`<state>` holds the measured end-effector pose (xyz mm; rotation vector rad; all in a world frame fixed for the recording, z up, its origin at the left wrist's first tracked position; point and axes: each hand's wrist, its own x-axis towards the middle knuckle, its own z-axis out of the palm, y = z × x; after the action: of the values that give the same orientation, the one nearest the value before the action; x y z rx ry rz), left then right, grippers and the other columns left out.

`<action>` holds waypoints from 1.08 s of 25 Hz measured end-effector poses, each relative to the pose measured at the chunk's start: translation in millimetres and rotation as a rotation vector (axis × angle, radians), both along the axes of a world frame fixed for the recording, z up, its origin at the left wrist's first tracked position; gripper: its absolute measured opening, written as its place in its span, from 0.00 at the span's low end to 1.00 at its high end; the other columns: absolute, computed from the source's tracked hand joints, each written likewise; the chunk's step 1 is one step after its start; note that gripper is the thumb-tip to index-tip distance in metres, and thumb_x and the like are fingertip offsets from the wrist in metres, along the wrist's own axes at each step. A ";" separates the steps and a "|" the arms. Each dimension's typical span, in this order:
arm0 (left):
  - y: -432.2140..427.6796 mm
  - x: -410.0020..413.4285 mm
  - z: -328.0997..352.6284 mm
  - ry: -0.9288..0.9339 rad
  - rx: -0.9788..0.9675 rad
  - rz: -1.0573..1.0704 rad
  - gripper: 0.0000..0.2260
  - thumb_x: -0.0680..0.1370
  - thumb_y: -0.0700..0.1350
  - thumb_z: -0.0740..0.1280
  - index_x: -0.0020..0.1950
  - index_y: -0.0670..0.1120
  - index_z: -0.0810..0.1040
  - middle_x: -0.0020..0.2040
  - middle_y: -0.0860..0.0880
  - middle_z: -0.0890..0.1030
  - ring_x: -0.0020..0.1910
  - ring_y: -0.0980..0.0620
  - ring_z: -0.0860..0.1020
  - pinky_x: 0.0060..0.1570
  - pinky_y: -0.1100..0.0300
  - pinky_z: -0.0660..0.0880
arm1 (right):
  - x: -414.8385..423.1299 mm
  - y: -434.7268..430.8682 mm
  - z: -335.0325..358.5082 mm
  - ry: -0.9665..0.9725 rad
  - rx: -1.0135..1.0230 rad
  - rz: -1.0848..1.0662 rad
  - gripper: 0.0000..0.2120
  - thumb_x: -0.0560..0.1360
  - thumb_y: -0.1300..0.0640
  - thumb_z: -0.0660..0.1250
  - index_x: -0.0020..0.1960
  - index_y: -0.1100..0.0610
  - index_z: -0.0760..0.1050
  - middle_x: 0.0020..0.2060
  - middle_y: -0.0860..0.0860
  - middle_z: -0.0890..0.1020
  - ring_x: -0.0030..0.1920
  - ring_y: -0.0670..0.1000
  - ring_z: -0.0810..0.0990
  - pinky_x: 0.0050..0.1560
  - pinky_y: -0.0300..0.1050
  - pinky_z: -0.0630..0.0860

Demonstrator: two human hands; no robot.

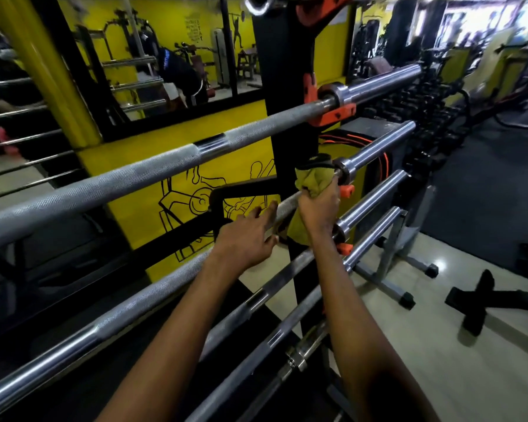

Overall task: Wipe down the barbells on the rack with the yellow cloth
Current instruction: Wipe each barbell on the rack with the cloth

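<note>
The rack (282,86) fills the frame. Its barbells all slant one way, from the lower left up to the upper right, with the top barbell (134,173) highest and two lower barbells (375,194) beneath our arms.

The second barbell (128,309) is the one in hand. Its long axis climbs from the bottom left corner, passes under both grips at centre frame, and ends in a collar (343,169) and a smooth sleeve (378,146) toward the upper right.

The left grip (244,239) clasps this shaft loosely, fingers laid over the top and thumb beneath. The right grip (319,211) sits just beside it, up the bar, with its fingers closed tight round the yellow cloth (310,184). The cloth is bunched on the shaft, close against the collar.

From the cloth, then, nearly all the knurled shaft lies down and to the left, and only the sleeve lies beyond it. We judge that a stroke down the bar would meet the left grip at once, so that grip must slide or lift away first.

We cannot see the steel under the cloth, nor whether the cloth goes fully round the bar. The right fingertips are hidden behind it. The left ends of all the bars are cut off by the frame edge, and the background is too blurred to read.
</note>
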<state>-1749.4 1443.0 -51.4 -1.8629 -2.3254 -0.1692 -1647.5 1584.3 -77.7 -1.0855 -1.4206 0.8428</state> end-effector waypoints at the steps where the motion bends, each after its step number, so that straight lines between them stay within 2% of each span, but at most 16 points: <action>1: 6.7 -1.5 0.4 -0.006 0.002 -0.026 0.33 0.79 0.60 0.58 0.79 0.56 0.45 0.75 0.44 0.65 0.65 0.39 0.72 0.52 0.45 0.77 | 6.4 0.7 5.6 -0.041 0.012 0.009 0.25 0.71 0.62 0.72 0.66 0.58 0.71 0.56 0.52 0.79 0.57 0.53 0.78 0.50 0.31 0.73; 2: 12.7 -1.2 0.7 -0.015 0.004 -0.039 0.33 0.79 0.59 0.58 0.79 0.56 0.45 0.74 0.44 0.66 0.65 0.38 0.72 0.52 0.45 0.77 | 16.0 3.2 12.4 -0.119 0.020 0.035 0.21 0.72 0.61 0.72 0.63 0.56 0.72 0.51 0.49 0.78 0.53 0.51 0.78 0.44 0.27 0.69; 3: 17.8 0.0 0.7 -0.022 0.006 -0.042 0.33 0.79 0.59 0.59 0.79 0.55 0.46 0.73 0.44 0.67 0.65 0.38 0.72 0.52 0.45 0.76 | 27.3 8.1 21.0 -0.205 0.007 0.066 0.18 0.73 0.59 0.72 0.61 0.55 0.74 0.48 0.47 0.78 0.49 0.49 0.78 0.42 0.28 0.68; 5: 27.5 3.2 -0.4 -0.025 0.019 -0.048 0.32 0.80 0.58 0.59 0.79 0.53 0.47 0.72 0.43 0.67 0.66 0.38 0.70 0.54 0.45 0.74 | 49.6 21.4 39.0 -0.318 -0.102 0.115 0.16 0.74 0.56 0.72 0.61 0.54 0.76 0.49 0.48 0.79 0.46 0.49 0.78 0.44 0.35 0.70; 8: 39.4 9.7 -0.9 0.054 0.065 -0.073 0.32 0.80 0.57 0.59 0.79 0.48 0.50 0.74 0.40 0.63 0.70 0.39 0.65 0.61 0.46 0.70 | 79.3 42.8 58.5 -0.380 -0.144 -0.009 0.18 0.74 0.56 0.69 0.64 0.54 0.77 0.57 0.55 0.82 0.57 0.57 0.80 0.49 0.40 0.70; 11: 53.1 15.6 0.6 0.068 0.099 -0.117 0.32 0.80 0.57 0.59 0.78 0.44 0.53 0.77 0.41 0.58 0.74 0.40 0.60 0.68 0.47 0.64 | 94.8 63.4 64.2 -0.412 -0.091 -0.122 0.21 0.73 0.53 0.71 0.65 0.53 0.74 0.59 0.54 0.81 0.59 0.57 0.79 0.54 0.43 0.72; 13: 64.3 20.6 0.2 0.058 0.109 -0.152 0.33 0.80 0.57 0.60 0.78 0.42 0.54 0.76 0.41 0.60 0.73 0.41 0.61 0.68 0.48 0.63 | 90.2 74.8 60.7 -0.467 -0.032 0.001 0.23 0.69 0.48 0.73 0.62 0.51 0.76 0.56 0.51 0.81 0.58 0.53 0.79 0.58 0.45 0.75; 15: 74.6 27.2 -0.6 0.045 0.109 -0.165 0.33 0.79 0.57 0.59 0.77 0.40 0.55 0.75 0.41 0.62 0.72 0.42 0.62 0.68 0.49 0.64 | 84.7 91.0 45.7 -0.656 0.067 0.155 0.24 0.66 0.44 0.73 0.60 0.50 0.77 0.55 0.50 0.78 0.58 0.53 0.77 0.62 0.47 0.74; 17: 82.2 34.0 -2.4 0.045 0.116 -0.155 0.33 0.79 0.58 0.58 0.77 0.40 0.56 0.75 0.41 0.63 0.72 0.42 0.63 0.67 0.49 0.65 | 86.5 102.8 44.9 -0.746 0.180 0.218 0.23 0.65 0.46 0.70 0.59 0.50 0.77 0.54 0.50 0.77 0.59 0.55 0.76 0.64 0.53 0.73; 18: 84.1 36.6 -3.4 0.051 0.124 -0.146 0.33 0.79 0.58 0.58 0.77 0.40 0.56 0.75 0.41 0.63 0.72 0.43 0.63 0.67 0.49 0.65 | 89.2 106.3 49.7 -0.731 0.206 0.244 0.20 0.67 0.50 0.71 0.58 0.50 0.77 0.52 0.49 0.77 0.57 0.51 0.77 0.63 0.52 0.74; 20: 86.5 38.5 -7.4 0.064 0.135 -0.140 0.33 0.80 0.59 0.57 0.77 0.40 0.55 0.76 0.41 0.61 0.74 0.44 0.62 0.68 0.50 0.65 | 93.9 116.1 53.1 -0.606 0.195 0.301 0.15 0.70 0.62 0.72 0.55 0.51 0.77 0.47 0.45 0.78 0.47 0.35 0.78 0.56 0.38 0.77; 21: 88.4 37.8 -9.1 0.061 0.144 -0.140 0.34 0.80 0.60 0.56 0.78 0.40 0.54 0.77 0.41 0.59 0.75 0.44 0.61 0.69 0.50 0.64 | 95.0 122.0 50.7 -0.514 0.162 0.314 0.15 0.71 0.66 0.72 0.54 0.52 0.78 0.46 0.45 0.80 0.43 0.32 0.78 0.52 0.35 0.78; 22: 90.0 36.5 -10.3 0.048 0.150 -0.138 0.34 0.80 0.61 0.55 0.78 0.41 0.53 0.78 0.42 0.58 0.76 0.45 0.59 0.69 0.50 0.64 | 93.7 126.5 44.7 -0.386 0.095 0.290 0.14 0.71 0.66 0.72 0.54 0.52 0.79 0.46 0.46 0.82 0.42 0.33 0.79 0.52 0.37 0.79; 24: 91.6 35.7 -11.6 0.012 0.156 -0.127 0.33 0.80 0.62 0.52 0.79 0.43 0.52 0.79 0.44 0.57 0.77 0.47 0.57 0.70 0.50 0.62 | 89.9 138.1 24.6 -0.149 0.004 0.169 0.13 0.71 0.62 0.73 0.54 0.50 0.79 0.48 0.48 0.84 0.47 0.44 0.82 0.55 0.50 0.81; 25: 92.3 37.5 -12.3 -0.005 0.163 -0.120 0.33 0.81 0.63 0.50 0.79 0.44 0.52 0.79 0.44 0.57 0.77 0.47 0.57 0.71 0.50 0.61 | 90.2 142.9 15.3 -0.117 0.009 0.104 0.15 0.71 0.61 0.72 0.55 0.48 0.78 0.50 0.47 0.83 0.50 0.48 0.82 0.55 0.52 0.80; 27: 97.8 43.7 -11.8 -0.033 0.168 -0.127 0.32 0.81 0.63 0.47 0.79 0.45 0.52 0.79 0.45 0.56 0.78 0.48 0.55 0.73 0.51 0.57 | 89.7 157.4 0.4 -0.081 0.021 0.107 0.18 0.71 0.62 0.70 0.58 0.48 0.75 0.51 0.48 0.82 0.52 0.49 0.80 0.55 0.50 0.78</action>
<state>-1705.7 1540.8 -63.2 -1.9367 -2.1396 -0.4007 -1557.8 1741.8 -77.3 -1.0453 -1.5633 0.8657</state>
